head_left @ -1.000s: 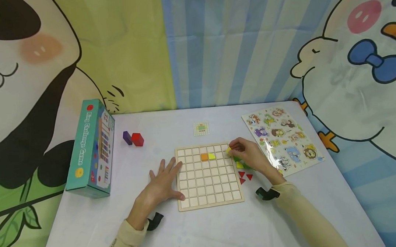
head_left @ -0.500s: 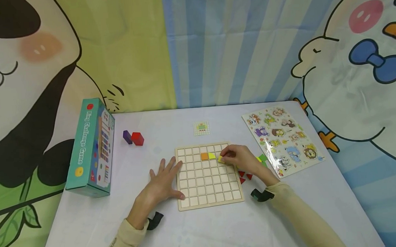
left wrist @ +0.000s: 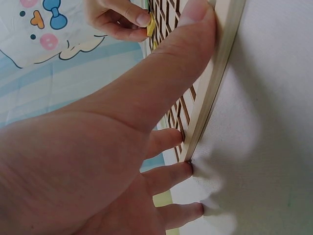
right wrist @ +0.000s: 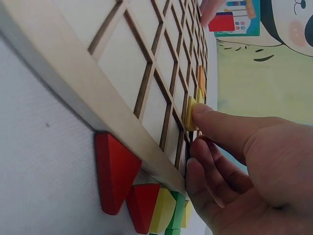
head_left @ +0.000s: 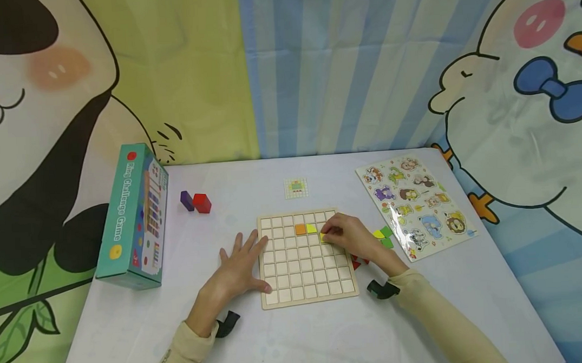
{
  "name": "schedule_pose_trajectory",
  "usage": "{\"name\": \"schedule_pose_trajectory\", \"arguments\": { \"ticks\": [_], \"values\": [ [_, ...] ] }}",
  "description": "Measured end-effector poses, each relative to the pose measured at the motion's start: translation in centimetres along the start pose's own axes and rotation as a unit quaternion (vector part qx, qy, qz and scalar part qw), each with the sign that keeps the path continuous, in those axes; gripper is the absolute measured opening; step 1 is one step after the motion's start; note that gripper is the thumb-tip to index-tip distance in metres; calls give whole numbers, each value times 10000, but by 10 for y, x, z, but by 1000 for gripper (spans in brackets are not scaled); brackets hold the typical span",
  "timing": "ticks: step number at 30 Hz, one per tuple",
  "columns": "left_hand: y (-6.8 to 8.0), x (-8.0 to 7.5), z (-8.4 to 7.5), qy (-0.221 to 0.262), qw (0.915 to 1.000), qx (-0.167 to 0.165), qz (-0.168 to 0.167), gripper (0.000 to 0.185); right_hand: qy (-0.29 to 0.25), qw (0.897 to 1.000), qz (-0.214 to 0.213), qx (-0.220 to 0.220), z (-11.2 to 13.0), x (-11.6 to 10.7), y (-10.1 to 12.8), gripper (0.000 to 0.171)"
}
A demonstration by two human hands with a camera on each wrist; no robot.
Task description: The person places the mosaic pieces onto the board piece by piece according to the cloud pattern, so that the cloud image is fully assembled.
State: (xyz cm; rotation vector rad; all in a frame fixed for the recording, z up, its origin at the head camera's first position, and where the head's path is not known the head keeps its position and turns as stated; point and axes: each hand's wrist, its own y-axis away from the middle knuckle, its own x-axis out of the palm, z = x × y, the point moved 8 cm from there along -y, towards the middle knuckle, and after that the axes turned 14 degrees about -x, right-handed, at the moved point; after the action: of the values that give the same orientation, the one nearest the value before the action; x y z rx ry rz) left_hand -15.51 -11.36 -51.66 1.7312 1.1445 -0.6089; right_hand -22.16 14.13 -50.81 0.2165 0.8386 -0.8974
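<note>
- One teal box [head_left: 127, 221] stands at the left of the table [head_left: 288, 338]; its side reads "Ring Challenge Game" in white letters.
- Some dark marking [head_left: 165, 360] shows on the left sleeve [head_left: 183, 353], too small for reading.
- The yellow tile [right wrist: 190, 113] is small, plain and smooth-faced; the right hand [head_left: 354, 237] pinches it between thumb and fingers.
- This tile is at the upper right part of the wooden grid board [head_left: 295, 281], near an orange tile [head_left: 300, 230] and another yellow piece [head_left: 311, 229]; whether it is seated, I cannot tell.
- The left hand [head_left: 240, 269] grips nothing: its fingers are spread, its thumb touches the board's frame.
- Red triangular pieces [right wrist: 117, 171] lie beside the board.
</note>
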Motion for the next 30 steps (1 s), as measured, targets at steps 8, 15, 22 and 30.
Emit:
{"name": "schedule_pose_trajectory", "arguments": {
  "ticks": [8, 15, 22, 30],
  "values": [
    [0, -1, 0, -38, 10000, -29, -2, 122, 164, 9998, 108, -38, -2, 3, 0, 11],
    [-1, 0, -1, -68, 10000, -48, -3, 123, 274, 9996, 55, -97, 1, 1, 1, 12],
    [-1, 0, -1, -74, 10000, -65, -1, 123, 314, 9990, -149, -285, 0, -8, 5, 15],
    [0, 1, 0, -75, 10000, -63, 4, 122, 527, 9975, -373, -295, -7, -28, 15, 16]
  ]
}}
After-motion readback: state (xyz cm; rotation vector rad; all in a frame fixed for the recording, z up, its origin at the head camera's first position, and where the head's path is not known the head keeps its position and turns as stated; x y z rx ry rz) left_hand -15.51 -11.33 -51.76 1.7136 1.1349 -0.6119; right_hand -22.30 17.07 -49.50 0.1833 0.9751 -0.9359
